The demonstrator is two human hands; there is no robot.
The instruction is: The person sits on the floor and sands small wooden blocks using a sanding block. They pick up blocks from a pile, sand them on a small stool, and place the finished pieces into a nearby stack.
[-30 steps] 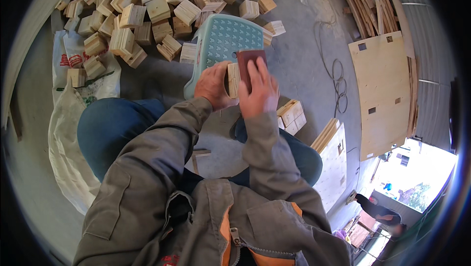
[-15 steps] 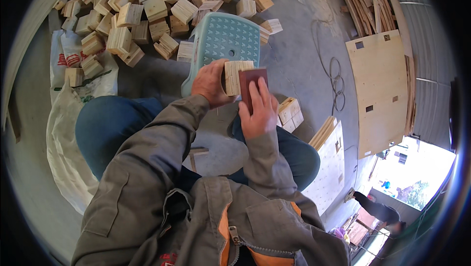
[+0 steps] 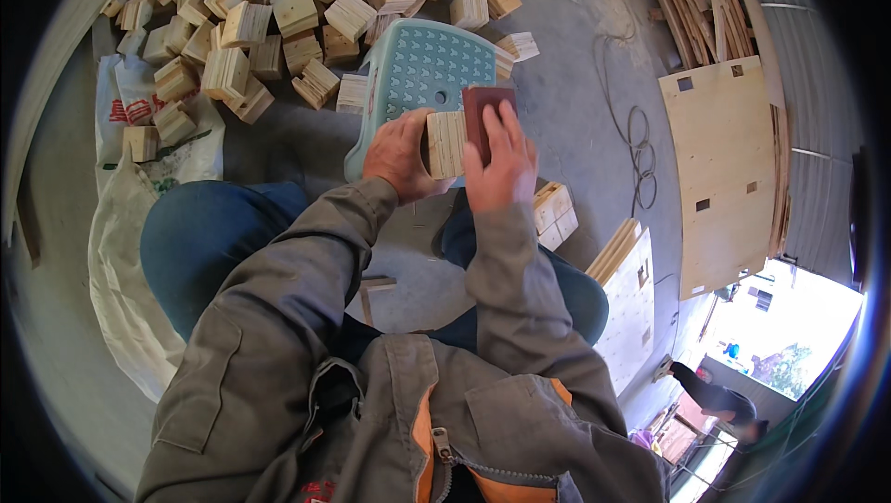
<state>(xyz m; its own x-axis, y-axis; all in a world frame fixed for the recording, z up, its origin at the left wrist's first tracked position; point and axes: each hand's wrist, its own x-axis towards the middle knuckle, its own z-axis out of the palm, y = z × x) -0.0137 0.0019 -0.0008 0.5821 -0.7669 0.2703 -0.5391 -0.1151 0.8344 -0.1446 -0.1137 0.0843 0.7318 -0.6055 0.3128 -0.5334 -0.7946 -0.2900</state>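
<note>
Fingers and thumb of my left hand [image 3: 400, 156] grip a pale layered plywood block [image 3: 445, 147] by its left side, just in front of the light-green plastic stool [image 3: 425, 59]. My right hand [image 3: 504, 167] holds a flat reddish-brown sanding block [image 3: 477, 124], its fingers laid over the outer face. That sanding block stands against the right side of the plywood block, its upper end reaching past the block's far edge. The contact between the two is partly hidden by my right hand.
A heap of plywood blocks [image 3: 298, 14] covers the floor beyond the stool. A white sack [image 3: 130, 252] lies at my left. Near my right knee are more blocks [image 3: 554, 215] and leaning boards [image 3: 631, 303]. A cable [image 3: 640, 146] and large panels [image 3: 719, 155] lie farther right. Another person [image 3: 719, 396] is at lower right.
My right hand has slid the sanding block away from me and slightly right along the plywood block's side. My left hand and the plywood block have hardly moved.
</note>
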